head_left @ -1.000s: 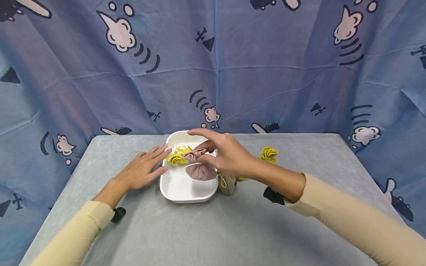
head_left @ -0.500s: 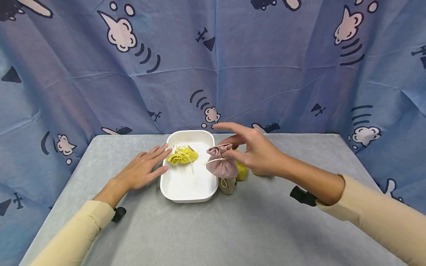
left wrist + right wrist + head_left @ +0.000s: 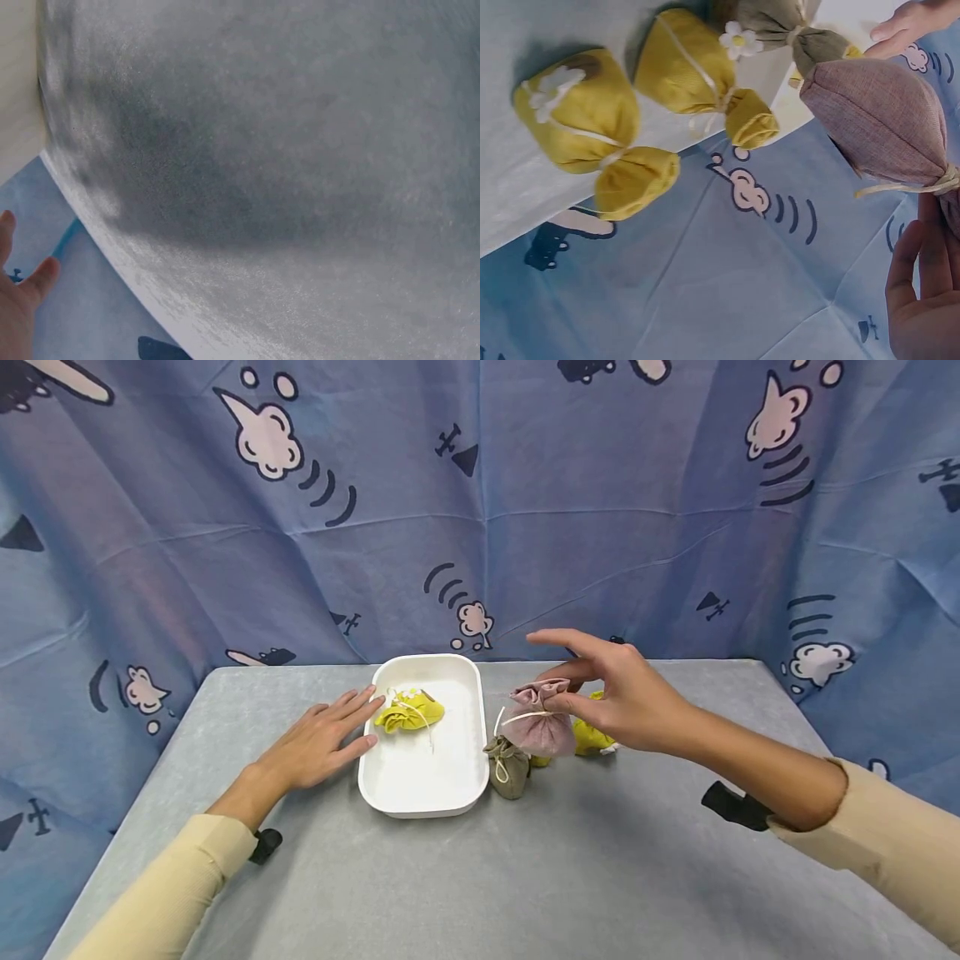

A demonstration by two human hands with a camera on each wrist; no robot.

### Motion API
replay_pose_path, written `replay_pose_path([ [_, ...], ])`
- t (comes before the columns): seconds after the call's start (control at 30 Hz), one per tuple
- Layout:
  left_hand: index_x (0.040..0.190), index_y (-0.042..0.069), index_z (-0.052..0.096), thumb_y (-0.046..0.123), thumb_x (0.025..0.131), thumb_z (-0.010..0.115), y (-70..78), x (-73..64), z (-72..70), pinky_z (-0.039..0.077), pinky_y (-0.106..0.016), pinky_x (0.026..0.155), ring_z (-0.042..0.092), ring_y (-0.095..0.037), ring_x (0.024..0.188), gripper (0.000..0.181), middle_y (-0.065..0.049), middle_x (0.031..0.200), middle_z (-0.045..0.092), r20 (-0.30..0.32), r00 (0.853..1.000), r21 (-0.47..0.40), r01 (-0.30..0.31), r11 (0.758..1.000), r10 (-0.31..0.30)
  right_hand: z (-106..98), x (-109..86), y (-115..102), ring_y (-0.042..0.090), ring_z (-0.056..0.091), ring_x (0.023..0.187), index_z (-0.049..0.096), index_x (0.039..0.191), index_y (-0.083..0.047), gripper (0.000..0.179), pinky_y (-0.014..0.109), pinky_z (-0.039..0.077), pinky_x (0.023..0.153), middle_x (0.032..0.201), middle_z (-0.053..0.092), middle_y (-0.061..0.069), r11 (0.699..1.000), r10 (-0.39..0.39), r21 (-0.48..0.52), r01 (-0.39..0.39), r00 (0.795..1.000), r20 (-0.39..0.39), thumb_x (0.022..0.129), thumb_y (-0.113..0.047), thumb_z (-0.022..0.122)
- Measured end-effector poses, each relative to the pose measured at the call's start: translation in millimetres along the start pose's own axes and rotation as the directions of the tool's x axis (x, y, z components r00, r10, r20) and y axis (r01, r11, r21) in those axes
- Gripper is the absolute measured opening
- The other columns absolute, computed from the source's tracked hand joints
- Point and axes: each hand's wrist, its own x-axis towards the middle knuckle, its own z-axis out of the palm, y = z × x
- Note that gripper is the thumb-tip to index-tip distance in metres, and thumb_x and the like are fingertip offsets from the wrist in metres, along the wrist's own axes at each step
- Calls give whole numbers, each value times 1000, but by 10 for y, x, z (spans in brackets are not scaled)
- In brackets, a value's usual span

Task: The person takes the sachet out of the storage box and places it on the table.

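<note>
Pink bag: hangs from your right hand (image 3: 622,697), below and to the left of its fingertips; the pink bag (image 3: 543,735) looks held above the table.
Right fingers: thumb and finger clamp the bag's gathered neck; your index finger stands out, off the cloth.
Long axis: roughly upright, ruffle on top and round belly down, the white cord sticking out leftward at the neck.
Nearer hand: your right, which has it; your left hand (image 3: 318,743) lies well apart, across the tray.
Left fingers: straight and a little apart, at the left rim of the white tray (image 3: 427,785); how hard they press you cannot tell.
Tray: to the left of the pink bag, with one yellow bag (image 3: 410,712) lying in its far left part.
Brown bag: the brown bag (image 3: 508,772) is upright just beside the tray's right wall, near the pink belly.
Yellow pair: the right wrist view shows you two more yellow bags (image 3: 577,112) on the table, past the brown one.
Surface: pale grey cloth over the table (image 3: 585,877).
Room: a blue printed curtain (image 3: 375,593) behind the table's far edge.
</note>
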Motion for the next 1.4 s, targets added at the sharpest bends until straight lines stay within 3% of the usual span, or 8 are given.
replay_pose_path([
  [0.17, 160, 24, 25, 53, 105, 38, -8, -4, -3, 28, -59, 111, 21, -33, 150, 64, -2, 165, 18, 10, 1000, -3, 6, 1000, -6, -31, -108, 97, 12, 72, 96, 51, 143, -9, 67, 26, 48, 62, 102, 76, 2, 999, 44, -9, -44, 999, 10, 83, 6, 77],
  [0.4, 160, 24, 24, 52, 105, 39, -12, -1, 6, 28, -59, 111, 21, -34, 149, 64, -2, 165, 18, 2, 1000, -10, 2, 1000, -2, -26, -242, 222, 13, 72, 96, 50, 144, -9, 68, 28, 53, 67, 104, 76, 4, 994, 106, -28, -106, 994, 21, 84, 7, 75],
  [0.83, 160, 24, 24, 52, 105, 39, -6, 9, 7, 27, -60, 112, 20, -34, 150, 64, -2, 166, 17, 11, 1000, -18, 16, 1000, -16, -42, -434, 375, 12, 72, 93, 50, 145, -11, 69, 26, 54, 70, 104, 76, 4, 995, 96, -39, -97, 995, -11, 83, 6, 76],
  [1.4, 160, 25, 24, 52, 105, 39, -11, 3, 2, 28, -59, 111, 22, -35, 149, 63, -1, 166, 17, 2, 1000, -12, 11, 1000, -11, 248, -576, 763, 15, 72, 95, 53, 141, -6, 66, 33, 57, 75, 109, 74, 7, 986, 167, 15, -168, 984, 61, 81, 10, 76],
])
